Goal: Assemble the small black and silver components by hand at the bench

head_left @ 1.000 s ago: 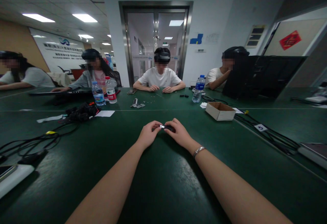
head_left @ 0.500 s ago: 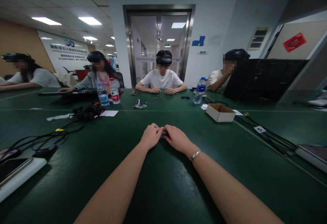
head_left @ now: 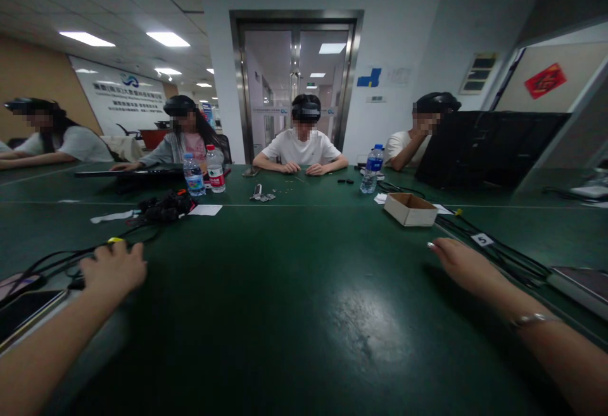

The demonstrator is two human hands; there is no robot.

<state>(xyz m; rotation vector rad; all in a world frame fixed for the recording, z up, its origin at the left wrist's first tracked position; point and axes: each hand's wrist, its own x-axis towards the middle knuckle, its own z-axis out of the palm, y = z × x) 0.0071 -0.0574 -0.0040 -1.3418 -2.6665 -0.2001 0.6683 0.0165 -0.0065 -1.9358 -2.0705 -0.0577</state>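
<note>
My left hand (head_left: 115, 269) is over the left side of the green table (head_left: 266, 315), fingers spread, beside black cables (head_left: 61, 253) and a phone (head_left: 28, 315). On the right, my right hand (head_left: 458, 261) has its fingers pinched on a small shiny object (head_left: 430, 245), too small to name. That hand is nearest to an open cardboard box (head_left: 410, 211), not touching it. A bracelet (head_left: 534, 320) circles the right wrist.
Two bottles (head_left: 194, 178) stand at the back left, another bottle (head_left: 373, 169) at the back right. Small silvery pieces (head_left: 262, 194) lie mid-table. Several people with headsets sit opposite. A black case (head_left: 489, 147) stands at the right.
My hands have parted from the table's middle, the left going far left and opening, the right going right toward the box. The dark object between them is no longer visible.
</note>
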